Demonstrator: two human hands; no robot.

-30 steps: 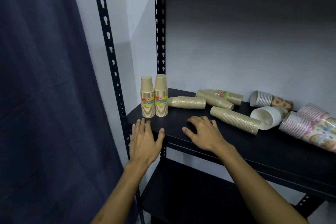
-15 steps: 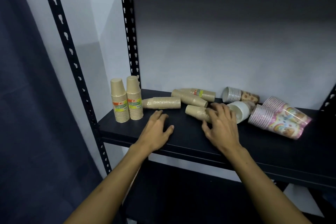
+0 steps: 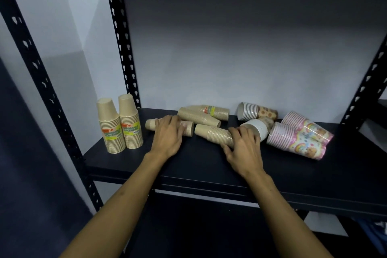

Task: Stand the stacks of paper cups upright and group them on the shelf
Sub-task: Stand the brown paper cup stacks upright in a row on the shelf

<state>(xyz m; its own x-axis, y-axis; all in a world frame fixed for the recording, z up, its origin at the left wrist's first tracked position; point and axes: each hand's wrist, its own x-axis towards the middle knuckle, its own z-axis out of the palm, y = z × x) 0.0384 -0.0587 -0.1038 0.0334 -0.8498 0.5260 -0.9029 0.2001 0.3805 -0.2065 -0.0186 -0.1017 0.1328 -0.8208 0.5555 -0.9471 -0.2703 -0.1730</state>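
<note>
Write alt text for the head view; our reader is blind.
Each of a person's hands, left hand and right hand, grips a lying tan cup stack on a black shelf. Two tan stacks stand upright at left; patterned stacks lie right.

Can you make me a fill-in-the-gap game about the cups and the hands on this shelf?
1. The number of tan stacks standing upright at the shelf's left end is ___.
2. The left hand rests on a tan stack that is lying ___.
3. The stack under the right hand is coloured ___.
4. The rainbow cups lie at the shelf's ___ end.

Missing words: two; down; tan; right
</note>
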